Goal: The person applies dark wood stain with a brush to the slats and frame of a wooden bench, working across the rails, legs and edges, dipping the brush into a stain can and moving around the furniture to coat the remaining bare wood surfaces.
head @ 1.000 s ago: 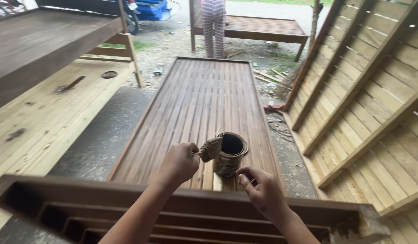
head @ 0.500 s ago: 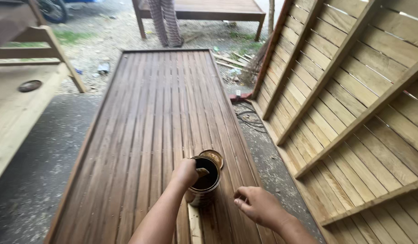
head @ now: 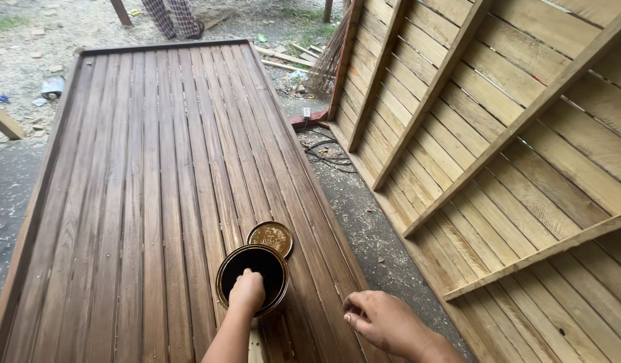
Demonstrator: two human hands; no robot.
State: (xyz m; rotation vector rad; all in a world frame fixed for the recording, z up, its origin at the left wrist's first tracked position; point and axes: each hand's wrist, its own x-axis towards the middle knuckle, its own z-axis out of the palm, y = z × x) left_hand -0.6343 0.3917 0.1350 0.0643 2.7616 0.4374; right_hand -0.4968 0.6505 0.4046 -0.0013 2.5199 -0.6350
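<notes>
One open round can (head: 252,277) of dark liquid stands on the slatted brown panel (head: 142,188). Its gold lid (head: 270,236) lies touching the can's far rim. Left hand (head: 247,292), fist closed, dips into the can; its hold cannot be told. Right hand (head: 384,321) rests loosely curled, empty, beside the can. Cables (head: 327,153) lie on the ground beyond.

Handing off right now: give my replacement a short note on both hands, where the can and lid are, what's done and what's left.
Left hand: dipped into the open can; what it holds is hidden.
Right hand: empty, fingers curled, hovering above the panel edge.
Can stands on the slatted wood panel, near end. Lid is off, lying flat against the can's far side.
Done: can opened; panel looks dark stained.
Left: cannot tell which slats need more coating.
</notes>
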